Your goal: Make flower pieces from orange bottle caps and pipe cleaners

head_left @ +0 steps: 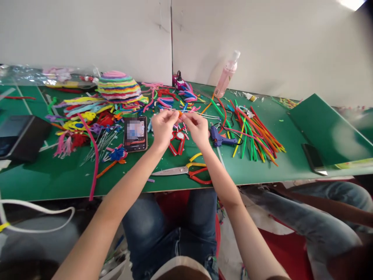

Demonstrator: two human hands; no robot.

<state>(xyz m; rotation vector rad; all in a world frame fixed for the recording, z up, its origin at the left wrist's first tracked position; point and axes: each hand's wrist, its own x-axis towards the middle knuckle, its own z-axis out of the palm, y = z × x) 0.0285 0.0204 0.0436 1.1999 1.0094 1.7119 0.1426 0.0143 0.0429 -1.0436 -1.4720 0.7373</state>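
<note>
My left hand point(163, 127) and my right hand point(196, 127) are raised together above the green table point(52, 179), fingers pinched. Between them runs a thin silver wire point(204, 115) with a small orange piece point(180, 114) at the fingertips. Both hands grip this wire. Below the hands lie a red pipe-cleaner shape point(177, 144) and scissors point(182, 170) with yellow and red handles. A phone point(135, 133) lies just left of my left hand. A blue glue gun point(223, 139) rests right of my right hand.
Coloured pipe cleaners point(256, 132) fan out at the right. A stack of coiled discs point(119, 87) and mixed craft pieces fill the left. A pink bottle point(226, 74) stands at the back. A black box point(20, 136) sits far left, a dark phone point(313, 158) and green board point(326, 128) right. Another person's legs point(314, 217) are at lower right.
</note>
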